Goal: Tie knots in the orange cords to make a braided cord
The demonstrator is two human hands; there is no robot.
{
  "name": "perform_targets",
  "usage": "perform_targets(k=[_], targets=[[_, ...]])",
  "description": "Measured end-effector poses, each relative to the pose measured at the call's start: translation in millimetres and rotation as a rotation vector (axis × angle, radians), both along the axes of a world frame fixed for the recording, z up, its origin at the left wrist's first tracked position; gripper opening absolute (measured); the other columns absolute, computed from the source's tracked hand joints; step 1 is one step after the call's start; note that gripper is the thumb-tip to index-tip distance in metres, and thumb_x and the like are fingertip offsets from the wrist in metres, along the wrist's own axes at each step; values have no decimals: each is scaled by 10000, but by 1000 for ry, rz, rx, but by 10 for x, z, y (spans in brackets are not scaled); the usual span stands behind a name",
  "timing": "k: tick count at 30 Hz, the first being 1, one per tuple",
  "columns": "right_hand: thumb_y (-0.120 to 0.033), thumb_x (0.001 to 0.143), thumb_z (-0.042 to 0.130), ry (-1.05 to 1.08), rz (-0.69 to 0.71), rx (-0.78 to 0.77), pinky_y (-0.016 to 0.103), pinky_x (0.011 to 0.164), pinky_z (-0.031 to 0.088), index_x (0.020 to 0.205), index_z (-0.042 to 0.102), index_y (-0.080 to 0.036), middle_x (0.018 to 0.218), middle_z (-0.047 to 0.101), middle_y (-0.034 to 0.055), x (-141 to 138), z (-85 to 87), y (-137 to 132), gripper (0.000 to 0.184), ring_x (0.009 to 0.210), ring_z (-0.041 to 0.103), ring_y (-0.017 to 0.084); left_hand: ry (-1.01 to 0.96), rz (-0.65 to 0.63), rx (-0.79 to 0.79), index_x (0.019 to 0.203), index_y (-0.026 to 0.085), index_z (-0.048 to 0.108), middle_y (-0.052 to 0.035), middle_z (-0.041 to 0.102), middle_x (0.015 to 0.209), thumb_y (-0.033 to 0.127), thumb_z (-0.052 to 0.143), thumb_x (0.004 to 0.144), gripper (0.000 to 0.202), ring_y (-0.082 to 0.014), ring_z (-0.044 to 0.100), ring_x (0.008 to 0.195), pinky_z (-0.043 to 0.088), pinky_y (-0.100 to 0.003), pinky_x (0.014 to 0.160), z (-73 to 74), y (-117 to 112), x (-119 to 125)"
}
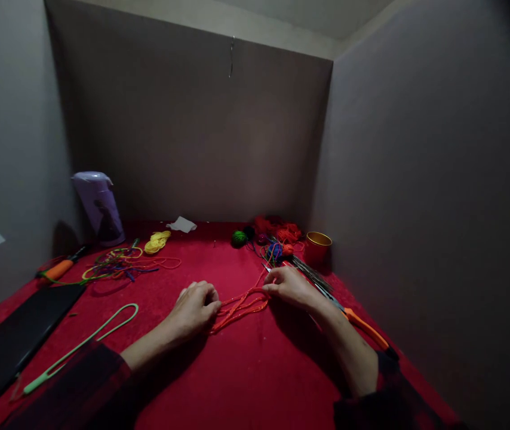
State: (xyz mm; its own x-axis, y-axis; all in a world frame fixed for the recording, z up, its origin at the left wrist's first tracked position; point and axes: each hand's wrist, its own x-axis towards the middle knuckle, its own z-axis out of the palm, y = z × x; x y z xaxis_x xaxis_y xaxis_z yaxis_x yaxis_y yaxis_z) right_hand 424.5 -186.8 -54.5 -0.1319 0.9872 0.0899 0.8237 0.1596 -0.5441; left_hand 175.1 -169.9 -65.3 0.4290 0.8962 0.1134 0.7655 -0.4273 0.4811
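Orange-red cord (245, 303), gathered in several loose loops that cross near the middle, stretches between two bare hands just above or on a red cloth (237, 382); which of the two, I cannot tell. The left hand (196, 306) is at the cord's nine o'clock end, its fingers curled under and the thumb pressed in toward the forefinger, closed on the strands where they gather. The right hand (289, 286), toward two o'clock, pinches the other end of the loops between thumb and fingertips, with no gap showing. Beside the right forearm, a little past three o'clock, are the orange handles of the scissors (363, 325). Farther out, at two o'clock, stands a red cup (318, 251) with a gold rim. At one o'clock lie a blue ball of yarn (275, 253) and a heap of red yarn (288, 232); at twelve, a green ball (239, 239). Yellow yarn (157, 242) lies at ten o'clock, with a tangle of coloured threads (120, 263) nearer nine and a purple flask (103, 209) well beyond, leaning. Between eight and nine lies a pale green looped tool (85, 341), and outside it a flat black object (22, 334).
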Motion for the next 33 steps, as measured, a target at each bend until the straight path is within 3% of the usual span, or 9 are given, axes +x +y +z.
perform_targets(k=[4, 10, 14, 19, 24, 26, 29, 31, 33], targets=[[-314, 711, 638, -70, -32, 55, 240, 575, 336, 861, 675, -210, 796, 668, 40, -102, -79, -40, 187, 696, 564, 161, -14, -6, -23, 639, 188, 551, -35, 596, 716, 255, 486, 712, 119, -185, 507, 736, 324, -270, 639, 6, 2, -1], [-217, 766, 557, -111, 18, 91, 242, 550, 309, 731, 617, -177, 708, 629, 36, -148, -78, -73, 80, 624, 517, 135, -148, 39, -17, 659, 187, 486, -13, 551, 655, 247, 437, 744, 116, -153, 486, 624, 314, -250, 575, -32, 29, -9], [-185, 753, 564, 123, 77, 99, 236, 578, 339, 713, 594, -161, 716, 598, 25, -158, 15, -86, 56, 647, 504, 128, -304, 154, 27, 681, 193, 446, 9, 510, 624, 274, 426, 768, 121, -142, 461, 590, 318, -244, 565, -28, 83, -39], [-269, 775, 580, 593, 160, -14, 239, 590, 370, 740, 568, -152, 714, 576, 11, -215, 102, -116, 123, 640, 506, 118, -373, 211, 22, 667, 177, 506, -7, 545, 634, 271, 478, 747, 127, -155, 493, 612, 342, -254, 578, -31, 136, -87], [-334, 768, 617, 846, 236, -76, 257, 622, 389, 744, 548, -153, 682, 596, 14, -283, 93, -136, 195, 638, 537, 120, -562, 186, 90, 881, 161, 602, -42, 608, 807, 313, 484, 794, 211, -157, 531, 693, 380, -258, 610, 112, -6, -40], [-339, 772, 617, 861, 254, -78, 258, 618, 389, 746, 549, -155, 675, 594, 11, -323, 84, -153, 198, 629, 533, 116, -672, 93, -15, 1018, 167, 581, -30, 593, 784, 336, 518, 792, 289, -118, 477, 586, 350, -240, 538, 214, -140, 22], [-341, 779, 613, 861, 284, -60, 260, 616, 393, 754, 551, -162, 686, 583, 4, -381, 83, -184, 192, 630, 524, 111, -835, -152, -413, 1212, 200, 454, -42, 584, 885, 344, 621, 733, 528, -62, 414, 493, 310, -212, 459, 322, -335, 117], [-344, 773, 620, 863, 284, -50, 254, 588, 387, 753, 548, -167, 666, 558, -11, -404, 91, -198, 193, 600, 502, 102, -880, -243, -644, 1218, 205, 427, -39, 572, 887, 344, 672, 688, 600, -51, 418, 473, 299, -198, 429, 340, -407, 150], [-350, 760, 631, 881, 265, -35, 247, 558, 377, 740, 541, -168, 638, 529, -24, -410, 100, -202, 204, 565, 476, 92, -850, -254, -754, 1097, 164, 503, 3, 540, 726, 369, 676, 684, 493, -47, 394, 443, 269, -185, 405, 332, -412, 148]])
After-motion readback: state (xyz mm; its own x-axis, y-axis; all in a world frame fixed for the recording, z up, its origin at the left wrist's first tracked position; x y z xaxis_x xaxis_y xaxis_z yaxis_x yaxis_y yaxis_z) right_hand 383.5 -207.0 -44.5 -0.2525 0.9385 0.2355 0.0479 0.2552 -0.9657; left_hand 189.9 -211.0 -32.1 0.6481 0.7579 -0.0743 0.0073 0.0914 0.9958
